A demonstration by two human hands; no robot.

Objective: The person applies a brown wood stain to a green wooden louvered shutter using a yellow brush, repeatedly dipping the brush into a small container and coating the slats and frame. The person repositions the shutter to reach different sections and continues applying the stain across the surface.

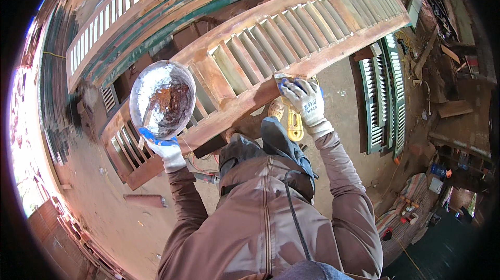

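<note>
My left hand [165, 148], in a white glove with blue fingertips, grips the lower rim of a round metal bowl [183, 79]. Reddish-brown paste [169, 102] lies inside it, and a flat wooden stick [148, 118] shows by the rim near my fingers. A long louvered wooden shutter [229, 104], bare and reddish, stretches diagonally in front of me. At its near side rail, my gloved right hand [306, 98] is closed round a small flat scraper [282, 77], whose blade meets the wood. Its handle is hidden by my fingers.
More shutters and green-edged boards [172, 17] are stacked beyond. Green louvered shutters [383, 97] lie on the right. A yellow slotted plastic piece [295, 126] is by my feet. A reddish block [144, 201] lies on the floor at left, and a striped cloth [403, 202] at right.
</note>
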